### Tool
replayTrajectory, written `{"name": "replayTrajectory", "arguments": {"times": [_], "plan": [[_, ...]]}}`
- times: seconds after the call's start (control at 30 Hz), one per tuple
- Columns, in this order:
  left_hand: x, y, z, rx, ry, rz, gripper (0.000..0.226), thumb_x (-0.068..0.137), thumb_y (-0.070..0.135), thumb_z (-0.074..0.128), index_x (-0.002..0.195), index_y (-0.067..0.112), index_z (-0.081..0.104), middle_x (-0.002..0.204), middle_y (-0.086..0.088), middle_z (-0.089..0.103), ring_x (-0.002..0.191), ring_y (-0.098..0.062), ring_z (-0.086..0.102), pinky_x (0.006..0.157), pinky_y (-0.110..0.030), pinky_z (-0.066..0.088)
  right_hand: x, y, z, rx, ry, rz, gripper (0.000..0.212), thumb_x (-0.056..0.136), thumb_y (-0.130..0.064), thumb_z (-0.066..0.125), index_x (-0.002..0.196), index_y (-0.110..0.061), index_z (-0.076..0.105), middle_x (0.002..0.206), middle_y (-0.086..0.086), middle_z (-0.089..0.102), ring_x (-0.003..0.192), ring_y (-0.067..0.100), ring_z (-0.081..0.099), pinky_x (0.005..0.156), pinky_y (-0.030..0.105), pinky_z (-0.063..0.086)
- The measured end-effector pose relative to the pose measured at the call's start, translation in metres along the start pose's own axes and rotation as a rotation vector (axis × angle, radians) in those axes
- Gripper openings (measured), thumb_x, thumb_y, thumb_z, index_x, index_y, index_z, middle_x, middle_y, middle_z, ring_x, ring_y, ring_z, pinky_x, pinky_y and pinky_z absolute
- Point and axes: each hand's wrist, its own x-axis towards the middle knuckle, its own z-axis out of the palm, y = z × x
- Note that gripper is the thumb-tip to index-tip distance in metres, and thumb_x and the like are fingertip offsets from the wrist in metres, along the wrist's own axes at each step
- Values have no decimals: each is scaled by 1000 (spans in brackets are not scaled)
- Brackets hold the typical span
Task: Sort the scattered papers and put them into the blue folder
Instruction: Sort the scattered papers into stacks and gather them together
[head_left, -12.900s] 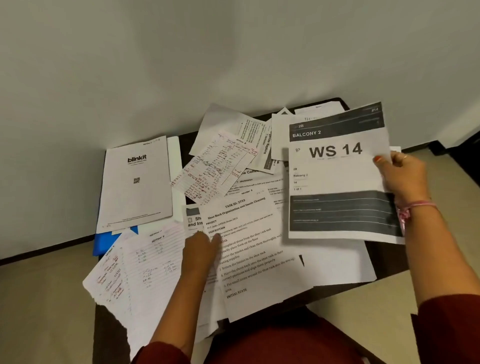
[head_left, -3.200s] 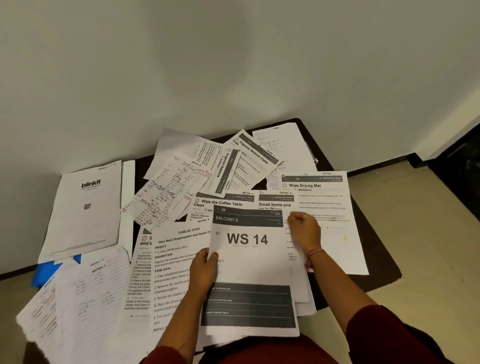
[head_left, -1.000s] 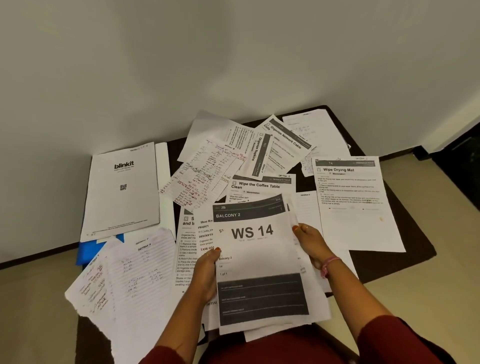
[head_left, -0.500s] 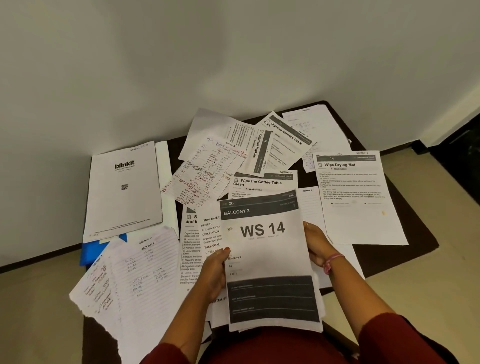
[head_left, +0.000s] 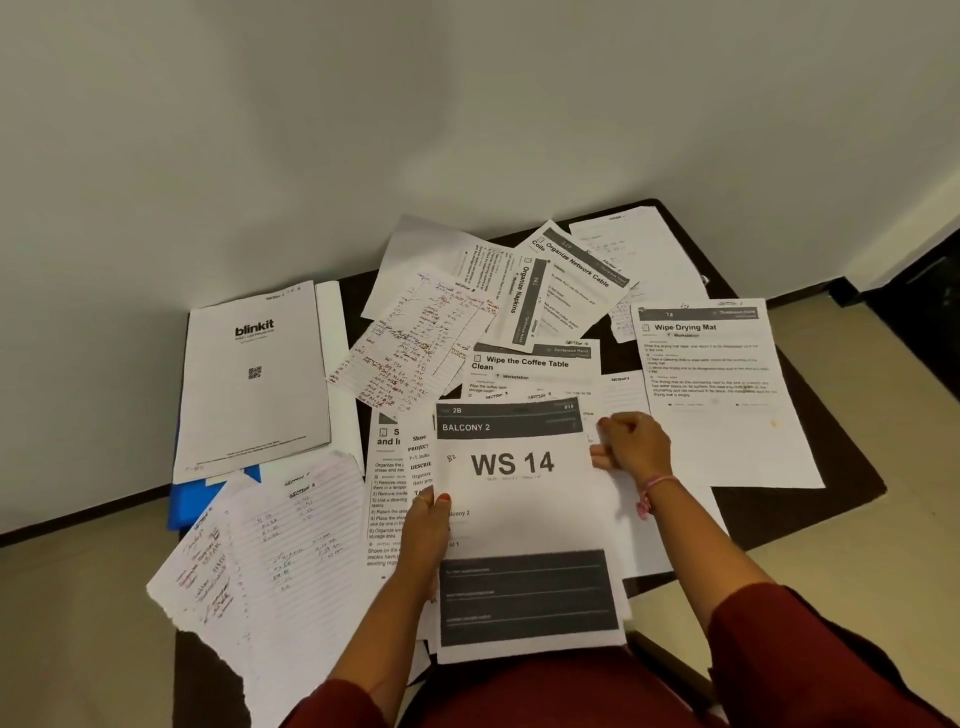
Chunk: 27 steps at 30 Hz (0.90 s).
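Note:
A small stack topped by the "WS 14" sheet is held over my lap at the table's near edge. My left hand grips its left edge, thumb on top. My right hand pinches its upper right edge with curled fingers. Loose papers cover the dark table: a "Wipe Drying Mat" sheet at right, a "Wipe the Coffee Table" sheet behind the stack, handwritten lined sheets at left. The blue folder peeks out at far left under a "blinkit" sheet.
A white wall rises right behind the table. Beige floor lies on both sides. A dark object stands at the far right edge. More printed sheets fan out at the table's back.
The stack has been squared and lowered toward me. My right hand slid up from the stack's right side to its upper right edge.

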Motion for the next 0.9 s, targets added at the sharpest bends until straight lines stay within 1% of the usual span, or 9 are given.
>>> {"name": "replayTrajectory", "arguments": {"times": [0.07,0.1,0.17,0.3,0.37,0.47,0.6,0.7,0.9], "plan": [[0,-1,-1,-1,-4,3,32,101,24,41,132,17,49,123,-7,61,103,-23,63,90,-42,55,6,-1,1,-58,33,2,7,86,-16,65,89,-9,65,72,13,66,51,18,60,51,27,56],[0,-1,-1,-8,-5,4,33,101,24,41,133,17,48,123,-7,61,104,-23,63,90,-43,55,8,-1,2,-133,31,-20,15,85,-20,67,73,-10,66,61,10,62,49,18,55,56,29,54],[0,-1,-1,-22,1,12,33,102,22,41,133,15,48,122,-7,60,104,-23,62,90,-41,54,12,-3,5,-209,20,-31,41,84,-26,69,48,-15,50,49,5,47,49,18,44,61,26,41],[2,0,-2,-74,15,-6,32,102,19,40,132,15,48,125,-7,60,106,-23,61,93,-43,53,15,-4,9,-214,12,-30,47,84,-21,68,45,-17,42,49,2,42,51,16,39,55,25,32],[4,0,-3,-106,29,-27,34,102,18,40,135,14,47,126,-5,58,108,-23,60,93,-40,52,17,-5,9,-215,20,-43,42,86,-19,66,49,-16,45,53,3,47,56,18,43,57,26,34],[8,2,-6,-136,34,-47,38,102,17,40,139,12,43,130,-6,56,111,-24,58,94,-39,50,18,-11,4,-177,44,-70,25,89,-17,62,64,-15,58,72,3,61,72,20,54,70,29,44],[11,9,-9,-181,20,-47,31,103,16,38,132,14,47,118,-4,61,96,-19,62,75,-31,52,21,-23,-15,-180,119,-187,16,93,-16,56,82,-10,66,82,7,64,78,24,56,70,26,38],[12,14,-9,-210,1,-55,26,103,15,38,126,16,50,111,-5,63,90,-18,64,65,-28,51,24,-32,-39,-228,179,-256,19,94,-15,53,97,-2,68,93,14,67,82,22,54,71,24,34],[13,18,-6,-248,-7,-80,22,102,11,40,119,13,53,99,-4,65,85,-21,65,64,-31,51,23,-56,-92,-259,301,-393,25,98,-15,48,111,1,63,108,18,65,98,31,58,80,25,37]]}}
